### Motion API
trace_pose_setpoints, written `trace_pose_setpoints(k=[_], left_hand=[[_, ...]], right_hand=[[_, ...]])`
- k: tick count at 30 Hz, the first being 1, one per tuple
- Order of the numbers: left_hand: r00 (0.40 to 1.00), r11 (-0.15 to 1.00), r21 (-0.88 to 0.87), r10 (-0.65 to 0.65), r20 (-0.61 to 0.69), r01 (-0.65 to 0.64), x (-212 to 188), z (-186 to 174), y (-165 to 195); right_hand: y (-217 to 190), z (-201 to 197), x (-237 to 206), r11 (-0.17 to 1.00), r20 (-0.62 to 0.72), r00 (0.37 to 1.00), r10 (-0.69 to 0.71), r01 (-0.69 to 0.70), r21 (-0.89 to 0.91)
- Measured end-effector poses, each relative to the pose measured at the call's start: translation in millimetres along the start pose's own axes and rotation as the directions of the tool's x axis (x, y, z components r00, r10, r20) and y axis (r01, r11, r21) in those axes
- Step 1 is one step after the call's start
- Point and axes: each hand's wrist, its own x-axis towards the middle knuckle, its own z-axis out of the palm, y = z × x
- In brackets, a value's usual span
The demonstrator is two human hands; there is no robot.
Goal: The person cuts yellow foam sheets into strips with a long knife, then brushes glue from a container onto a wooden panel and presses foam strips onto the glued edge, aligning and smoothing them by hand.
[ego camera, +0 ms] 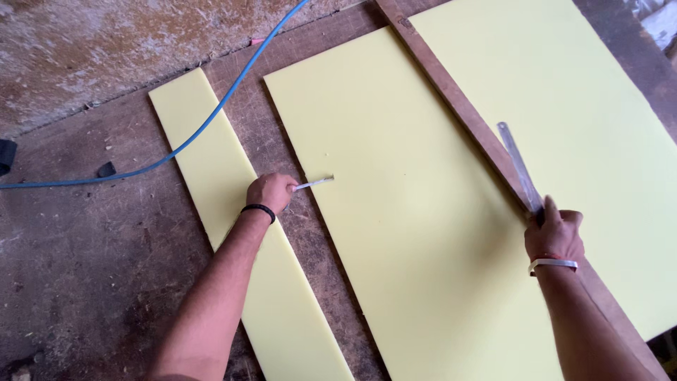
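Observation:
My left hand (270, 192) is closed around a thin white marking stick (314, 183), whose tip rests on a large pale yellow sheet (395, 212) near its left edge. My right hand (555, 234) grips one end of a flat metal ruler (518, 166), which lies along a long wooden batten (458, 106). The batten runs diagonally across the big sheet. A narrow yellow strip (226, 204) lies apart to the left, under my left wrist. A black band is on my left wrist and a silver bangle on my right.
A blue hose (204, 123) crosses the narrow strip and trails left over a worn wooden surface (92, 247). A rough concrete floor (106, 49) lies beyond. Small dark objects (106, 169) sit at the left edge.

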Motion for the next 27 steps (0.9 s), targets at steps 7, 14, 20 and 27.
trace_pose_setpoints(k=[7,14,20,27], left_hand=[[0.998,0.981,0.193,0.032,-0.059,-0.02,-25.5,20.8,5.7],[0.995,0.957,0.288,-0.012,-0.101,0.041,-51.8,44.1,-3.5],[0.983,0.988,-0.14,0.043,-0.176,-0.068,-92.9,126.0,93.7],[0.934,0.995,-0.065,-0.088,-0.346,0.069,-86.4,191.6,165.3]], right_hand=[[14.3,-24.3,4.6,0.987,0.101,0.982,-0.157,0.152,0.061],[-64.3,-24.4,-126.7,0.967,0.24,0.961,-0.139,0.08,0.242],[-143.2,-40.0,-184.6,0.963,0.5,0.864,-0.058,-0.082,0.255],[-97.2,-54.6,-219.9,0.911,0.483,0.866,-0.131,-0.088,0.404]])
